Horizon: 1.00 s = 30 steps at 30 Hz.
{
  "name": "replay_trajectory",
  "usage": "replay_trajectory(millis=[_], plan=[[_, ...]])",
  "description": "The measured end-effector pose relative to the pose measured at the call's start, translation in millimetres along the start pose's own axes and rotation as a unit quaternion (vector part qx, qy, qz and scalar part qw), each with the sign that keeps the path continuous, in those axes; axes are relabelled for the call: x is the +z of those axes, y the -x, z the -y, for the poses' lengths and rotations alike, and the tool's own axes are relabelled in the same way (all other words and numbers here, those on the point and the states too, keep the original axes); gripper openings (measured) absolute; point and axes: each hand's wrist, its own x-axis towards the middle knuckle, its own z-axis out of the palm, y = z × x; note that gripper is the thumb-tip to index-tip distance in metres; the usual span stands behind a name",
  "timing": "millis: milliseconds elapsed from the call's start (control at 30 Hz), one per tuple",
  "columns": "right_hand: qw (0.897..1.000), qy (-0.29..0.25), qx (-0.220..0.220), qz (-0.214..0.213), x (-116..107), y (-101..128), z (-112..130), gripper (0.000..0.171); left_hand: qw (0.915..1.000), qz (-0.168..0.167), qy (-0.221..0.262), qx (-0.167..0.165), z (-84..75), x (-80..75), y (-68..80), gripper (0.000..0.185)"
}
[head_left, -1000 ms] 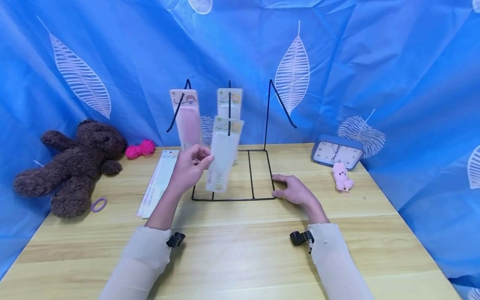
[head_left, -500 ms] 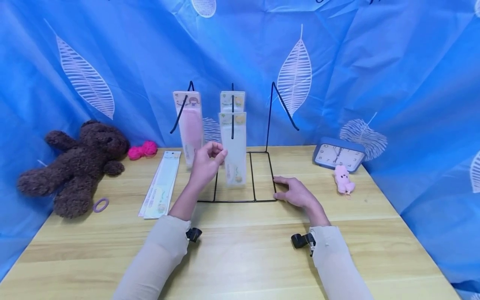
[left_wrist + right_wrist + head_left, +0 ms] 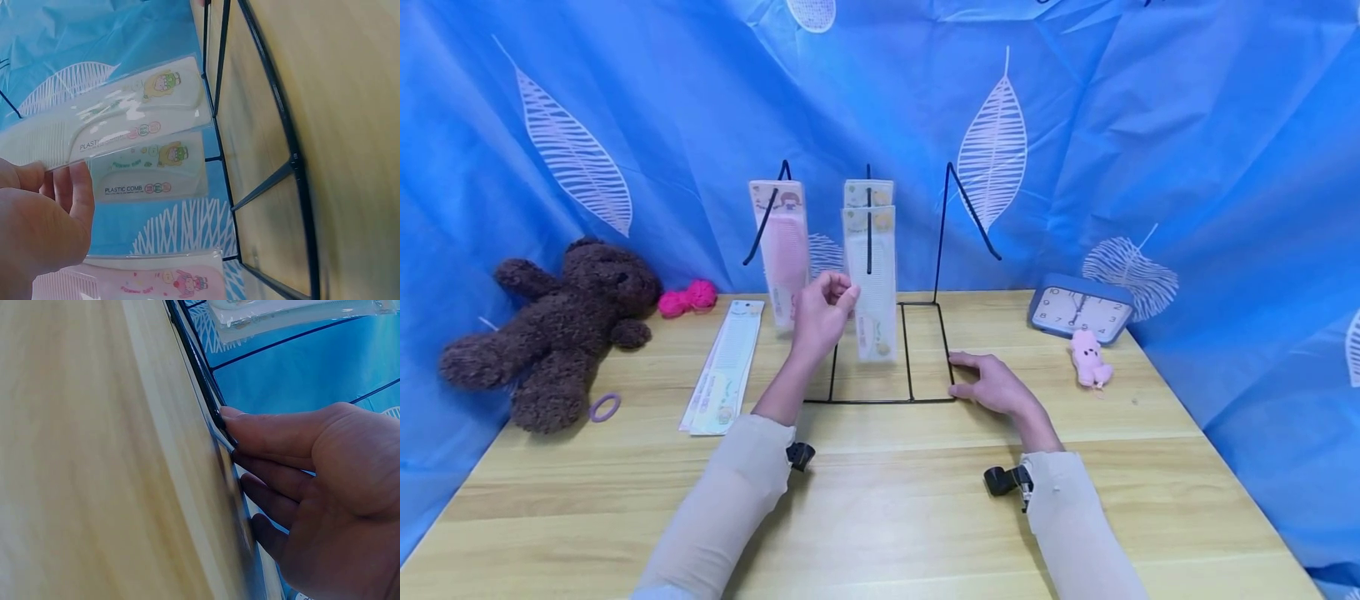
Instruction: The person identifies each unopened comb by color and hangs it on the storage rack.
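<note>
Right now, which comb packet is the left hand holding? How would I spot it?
Find the black wire rack on the wooden table. On its middle hook hang two white comb packets; the left hand pinches the front packet, hanging lower than the one behind.

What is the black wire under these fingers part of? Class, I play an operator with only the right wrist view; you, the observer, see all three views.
Observer: It is the base of a black wire display rack standing on the wooden table. The right hand rests flat at its front right corner.
Operator: And the other hand?
Observer: The left hand pinches the edge of a packaged white comb hanging on the middle hook. A pink comb hangs on the left hook.
</note>
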Motion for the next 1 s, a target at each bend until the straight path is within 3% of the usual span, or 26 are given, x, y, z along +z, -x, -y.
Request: replay_trajectory(millis=[233, 533, 700, 833, 1000], plan=[[1.0, -0.009, 0.005, -0.001, -2, 1, 0, 0.064, 0.9992, -0.017, -0.028, -0.021, -6.9, -0.2, -11.3, 0.011], [1.0, 0.001, -0.005, -0.001, 0, 0, -2, 0.063, 0.999, -0.002, -0.027, -0.036, -12.7, -2.2, -17.9, 0.012], [1.0, -0.001, -0.005, 0.0, 0, 0, -2, 0.063, 0.9992, 0.007, -0.001, -0.04, -10.5, -5.9, -18.9, 0.012], [1.0, -0.003, -0.001, 0.0, 0, -1, -2, 0.063, 0.9991, 0.014, -0.012, -0.039, -7.2, -8.8, -17.8, 0.012], [1.0, -0.005, -0.004, -0.001, -1, 0, -2, 0.062, 0.9964, 0.032, -0.03, -0.073, -0.1, -17.7, -12.4, 0.014]])
